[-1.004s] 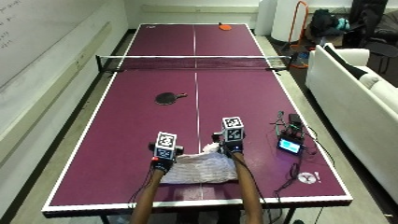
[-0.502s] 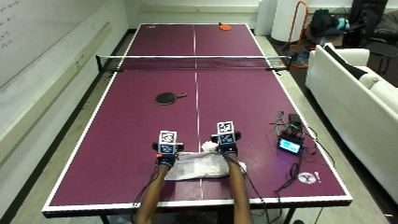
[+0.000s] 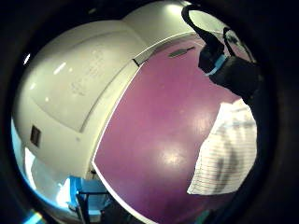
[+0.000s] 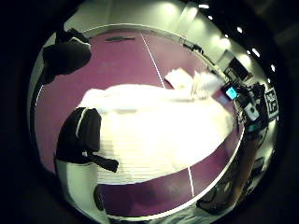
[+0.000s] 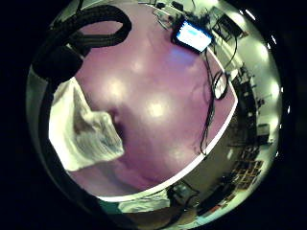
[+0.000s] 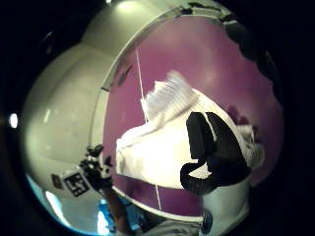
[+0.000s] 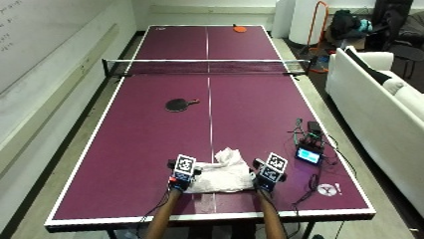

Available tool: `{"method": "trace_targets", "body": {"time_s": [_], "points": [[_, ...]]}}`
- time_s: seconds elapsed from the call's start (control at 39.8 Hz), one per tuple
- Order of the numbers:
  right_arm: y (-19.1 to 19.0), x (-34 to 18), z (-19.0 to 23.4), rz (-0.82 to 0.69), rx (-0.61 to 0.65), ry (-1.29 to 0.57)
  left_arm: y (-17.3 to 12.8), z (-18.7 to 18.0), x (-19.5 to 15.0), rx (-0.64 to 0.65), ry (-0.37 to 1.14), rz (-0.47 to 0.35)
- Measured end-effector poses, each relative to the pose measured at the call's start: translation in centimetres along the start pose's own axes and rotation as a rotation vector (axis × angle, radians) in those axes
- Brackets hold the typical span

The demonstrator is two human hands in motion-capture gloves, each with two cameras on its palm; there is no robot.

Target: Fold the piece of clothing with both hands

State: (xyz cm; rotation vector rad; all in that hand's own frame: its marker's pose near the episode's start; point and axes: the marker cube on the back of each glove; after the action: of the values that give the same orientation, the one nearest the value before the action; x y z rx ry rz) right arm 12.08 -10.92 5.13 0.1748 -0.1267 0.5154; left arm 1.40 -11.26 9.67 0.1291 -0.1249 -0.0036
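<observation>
Purple table [image 7: 132, 149] – white shirt [image 7: 218, 175] lies bunched btwn both hands near the edge. Left hand [image 7: 180, 174] and right hand [image 7: 266, 174] each grip a side of it, fingers curled on cloth. Black paddle [image 7: 177, 104] well beyond the hands.

Left hand [image 7: 179, 180] and right hand [image 7: 265, 180]: fingers hidden under marker blocks in outside view, lower centre of frame. White garment [image 7: 218, 173] edges at both hands covered, so grip not readable there. Garment's type too crumpled to tell. Small device [image 7: 309, 155] at right of table [image 7: 132, 149]: screen content too small to read. Forearms cut off by bottom edge.
</observation>
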Motion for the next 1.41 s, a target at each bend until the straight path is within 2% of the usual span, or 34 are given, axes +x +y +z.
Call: {"method": "trace_targets", "body": {"time_s": [0.1, 0.3, 0.5, 0.58, 0.68, 0.75, 0.88, 0.95, 1.05, 1.2, 1.33, 1.41], "points": [[6.0, 2.4, -4.4, 0.14, -0.171, 0.133, 1.3, -4.2, 1.1, -0.015, 0.009, 0.084], [8.1, 1.2, -2.3, 0.18, -0.296, 0.262, 3.5, -1.1, 2.6, -0.313, 0.043, 0.121], [6.7, 0.1, -1.4, 0.205, -0.176, 0.435, 4.6, -0.9, 3.6, -0.424, 0.065, 0.096], [5.8, 0.7, -1.8, 0.206, -0.179, 0.474, 4.4, -1.0, 4.9, -0.426, 0.092, 0.103], [4.6, 1.9, -2.6, 0.201, -0.264, 0.413, 3.8, -1.2, 7.0, -0.407, 0.128, 0.116], [3.9, 2.7, -3.9, 0.223, -0.305, 0.283, 3.6, -1.4, 8.4, -0.417, 0.121, 0.117], [2.5, 1.9, -6.9, 0.214, -0.158, 0.086, 3.3, -1.6, 9.2, -0.452, 0.132, 0.123], [2.0, 0.1, -8.3, 0.184, -0.069, 0.062, 3.3, -2.1, 8.4, -0.51, 0.186, 0.094], [-0.5, -4.6, -6.3, 0.02, 0.021, 0.032, 2.4, -3.3, 6.2, -0.508, 0.326, -0.001], [0.3, -14.0, -4.9, -0.175, 0.17, 0.232, 0.6, -6.2, 1.3, -0.335, 0.527, -0.11], [4.5, -21.2, -4.0, -0.318, 0.11, 0.237, 0.9, -8.1, -3.4, -0.207, 0.612, -0.198], [7.1, -24.3, -3.5, -0.412, 0.032, 0.173, 2.0, -8.8, -6.5, -0.197, 0.556, -0.303]]}}
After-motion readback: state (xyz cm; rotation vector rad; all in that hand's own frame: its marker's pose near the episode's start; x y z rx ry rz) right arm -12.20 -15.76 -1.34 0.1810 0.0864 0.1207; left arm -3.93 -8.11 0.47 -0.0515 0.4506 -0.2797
